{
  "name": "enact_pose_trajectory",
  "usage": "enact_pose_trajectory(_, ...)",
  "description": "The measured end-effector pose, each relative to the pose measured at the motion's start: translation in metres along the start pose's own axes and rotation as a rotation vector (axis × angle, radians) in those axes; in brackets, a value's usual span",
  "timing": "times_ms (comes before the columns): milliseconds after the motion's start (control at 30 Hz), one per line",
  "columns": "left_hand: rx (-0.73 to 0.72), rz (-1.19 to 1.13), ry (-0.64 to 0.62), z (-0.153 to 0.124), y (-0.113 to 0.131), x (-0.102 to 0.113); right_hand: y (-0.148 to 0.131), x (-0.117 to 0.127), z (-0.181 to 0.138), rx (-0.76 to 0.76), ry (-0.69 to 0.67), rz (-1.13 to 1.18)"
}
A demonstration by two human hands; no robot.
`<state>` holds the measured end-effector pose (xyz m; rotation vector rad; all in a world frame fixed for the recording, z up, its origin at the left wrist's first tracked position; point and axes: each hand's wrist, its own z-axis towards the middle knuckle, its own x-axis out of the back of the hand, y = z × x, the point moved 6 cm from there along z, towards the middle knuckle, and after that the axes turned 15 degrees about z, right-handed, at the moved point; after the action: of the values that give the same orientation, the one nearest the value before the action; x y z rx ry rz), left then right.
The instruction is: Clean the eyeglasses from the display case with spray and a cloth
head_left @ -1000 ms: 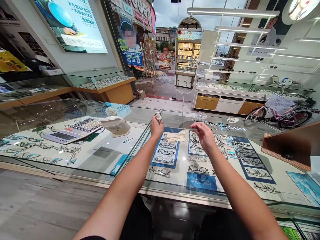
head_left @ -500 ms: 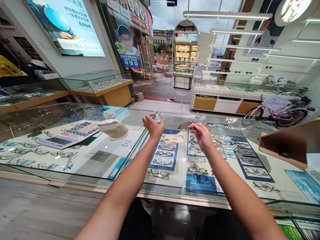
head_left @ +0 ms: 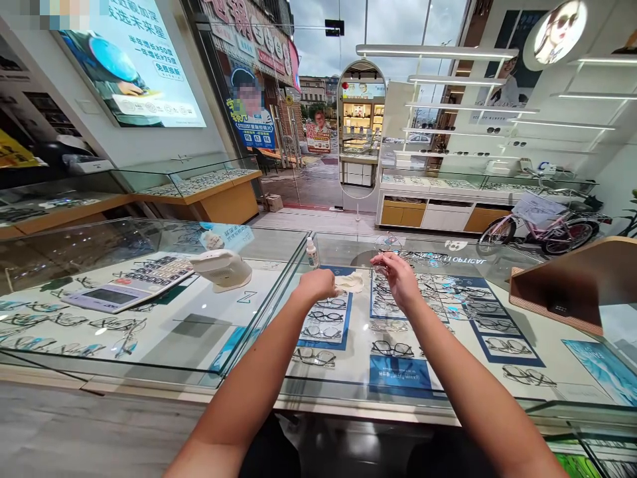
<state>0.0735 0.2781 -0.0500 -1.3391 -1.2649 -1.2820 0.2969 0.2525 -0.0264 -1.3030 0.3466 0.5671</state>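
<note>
My left hand (head_left: pixel 317 285) is closed at the near edge of a cream cloth (head_left: pixel 351 283) lying on the glass counter, its fingers pinching the cloth. Just beyond that hand stands a small white spray bottle (head_left: pixel 311 253), upright and apart from it. My right hand (head_left: pixel 397 275) is raised over the counter, thumb and fingertips pinched on a thin pair of eyeglasses (head_left: pixel 379 259), mostly hidden by the fingers. Under the glass, rows of eyeglass frames (head_left: pixel 326 317) lie on blue and white cards below both hands.
On the left half of the glass counter (head_left: pixel 269 312) are a large calculator (head_left: pixel 114 295) and a white scanner-like device (head_left: pixel 222 268). A wooden stand (head_left: pixel 555 299) is at the right. Beyond are an oval mirror (head_left: pixel 361 133) and a parked bicycle (head_left: pixel 542 222).
My left hand has let go of the spray bottle, now standing on the counter, and moved nearer to take hold of the cloth. My right hand stays raised in nearly the same place.
</note>
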Motion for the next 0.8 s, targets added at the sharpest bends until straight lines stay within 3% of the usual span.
enact_pose_trajectory(133,-0.059,-0.09,0.186,-0.006,0.011,0.022,0.0,0.001,0.0,0.002,0.006,0.017)
enact_pose_trajectory(267,-0.07,-0.389,0.366,-0.008,0.011,0.036,0.0,0.0,0.001,-0.002,0.01,0.011)
enact_pose_trajectory(433,-0.076,-0.843,0.248,0.004,0.006,0.023,-0.001,0.0,0.0,-0.006,0.022,0.044)
enact_pose_trajectory(600,-0.188,-1.089,0.175,0.008,0.012,0.016,-0.001,-0.001,-0.001,-0.018,0.026,0.059)
enact_pose_trajectory(800,-0.102,-1.366,0.112,0.008,0.015,0.014,-0.001,-0.002,-0.001,-0.041,0.013,0.097)
